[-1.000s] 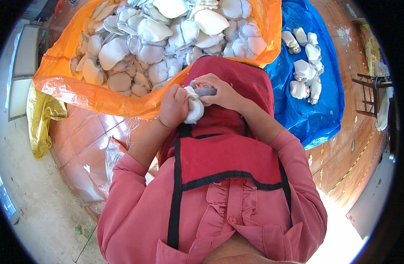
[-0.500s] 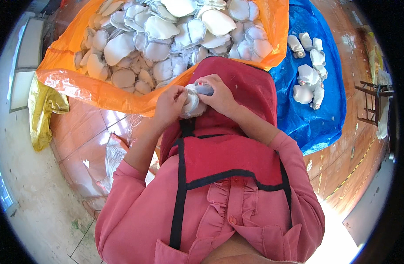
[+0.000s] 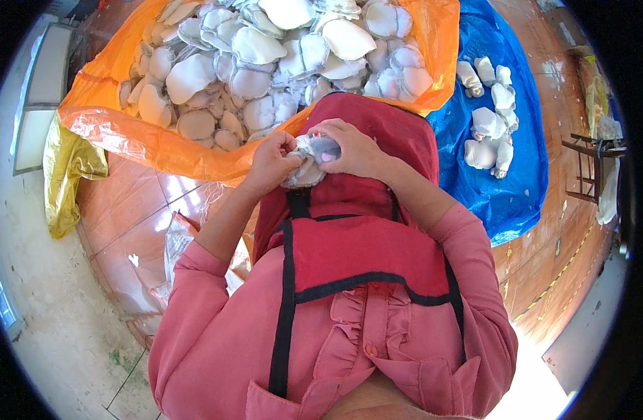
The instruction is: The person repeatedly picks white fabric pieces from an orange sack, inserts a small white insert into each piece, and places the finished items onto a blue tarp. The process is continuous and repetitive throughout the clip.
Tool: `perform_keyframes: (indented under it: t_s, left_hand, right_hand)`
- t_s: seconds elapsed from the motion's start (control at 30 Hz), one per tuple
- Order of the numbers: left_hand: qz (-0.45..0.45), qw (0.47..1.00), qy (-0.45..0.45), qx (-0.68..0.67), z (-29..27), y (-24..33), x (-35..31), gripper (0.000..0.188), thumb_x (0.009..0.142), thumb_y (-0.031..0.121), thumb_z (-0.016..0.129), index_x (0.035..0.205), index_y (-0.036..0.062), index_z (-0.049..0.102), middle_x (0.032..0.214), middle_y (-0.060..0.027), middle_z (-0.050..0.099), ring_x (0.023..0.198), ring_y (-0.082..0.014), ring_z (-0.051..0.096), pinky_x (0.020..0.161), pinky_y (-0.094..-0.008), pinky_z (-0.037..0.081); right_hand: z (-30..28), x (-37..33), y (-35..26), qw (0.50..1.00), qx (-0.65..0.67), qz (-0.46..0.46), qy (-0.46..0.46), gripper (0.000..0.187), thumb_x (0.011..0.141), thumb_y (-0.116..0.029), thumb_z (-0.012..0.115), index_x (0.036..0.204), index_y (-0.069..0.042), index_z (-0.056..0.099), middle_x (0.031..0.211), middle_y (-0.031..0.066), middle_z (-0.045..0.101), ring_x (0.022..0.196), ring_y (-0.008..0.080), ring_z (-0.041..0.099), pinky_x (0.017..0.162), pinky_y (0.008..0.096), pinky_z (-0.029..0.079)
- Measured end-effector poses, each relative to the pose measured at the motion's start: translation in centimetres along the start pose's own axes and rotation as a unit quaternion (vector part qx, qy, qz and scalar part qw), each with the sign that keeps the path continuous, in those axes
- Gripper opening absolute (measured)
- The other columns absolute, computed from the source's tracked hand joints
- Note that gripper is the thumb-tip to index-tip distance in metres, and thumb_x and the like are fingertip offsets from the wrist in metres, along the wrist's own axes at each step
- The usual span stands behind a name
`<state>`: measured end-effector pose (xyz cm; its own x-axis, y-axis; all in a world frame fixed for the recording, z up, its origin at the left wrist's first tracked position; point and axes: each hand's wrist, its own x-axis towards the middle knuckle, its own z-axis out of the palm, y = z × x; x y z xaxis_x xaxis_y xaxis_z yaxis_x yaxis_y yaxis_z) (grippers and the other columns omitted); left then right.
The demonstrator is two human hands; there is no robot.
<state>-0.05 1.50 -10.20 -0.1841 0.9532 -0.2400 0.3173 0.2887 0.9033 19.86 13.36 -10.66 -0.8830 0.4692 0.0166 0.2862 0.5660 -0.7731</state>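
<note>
Over my lap, my left hand (image 3: 271, 162) pinches the edge of a small white fabric piece (image 3: 304, 175), which looks like a sewn plush toy part. My right hand (image 3: 356, 148) curls round the piece's grey section (image 3: 326, 147), where a pink patch shows. Beneath both hands lies the red apron (image 3: 370, 252) with black edging. Just beyond them, flat rounded white sewn pieces (image 3: 258, 45) are heaped on an orange plastic sheet (image 3: 125, 133). To the right, several stubby white stuffed-looking pieces (image 3: 489, 122) lie on a blue plastic sheet (image 3: 475, 210).
A crumpled yellow sack (image 3: 69, 175) hangs by the pale wall on the left. On the tiled floor near my left forearm is a white and red sack (image 3: 178, 241). A dark wooden stool or rack (image 3: 584, 168) stands at the far right.
More of the grey section with its pink patch now shows by my right hand. The white fabric has bunched toward my left hand, and my right hand has shifted slightly right.
</note>
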Motion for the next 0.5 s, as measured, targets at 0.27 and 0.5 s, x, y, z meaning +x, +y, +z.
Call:
perform_keyframes:
  t_s: [0.27,0.5]
  left_hand:
    - [0.001,0.976,-0.038,-0.216,0.2,-1.3,0.3,0.023,0.073,-0.003,0.069,0.078,0.0093,0.050,0.074,0.0038,0.050,0.069,-0.0063,0.049,0.061,-0.0222,0.041]
    - [-0.035,0.885,-0.144,-0.442,0.2,0.6,-0.4,0.031,0.072,-0.011,0.070,0.078,0.0116,0.051,0.080,0.0017,0.060,0.072,-0.0083,0.058,0.064,-0.0223,0.047]
  right_hand:
    - [0.0,-0.9,0.3,0.992,0.122,-0.018,-0.002,0.068,0.069,-0.015,0.077,0.130,-0.009,0.049,0.129,0.0135,0.051,0.119,0.0295,0.052,0.103,0.0385,0.043]
    - [-0.8,-1.9,-0.8,0.943,0.326,-0.056,0.036,0.037,0.084,-0.012,0.070,0.118,-0.005,0.058,0.113,0.0043,0.060,0.104,0.0145,0.058,0.093,0.0314,0.046]
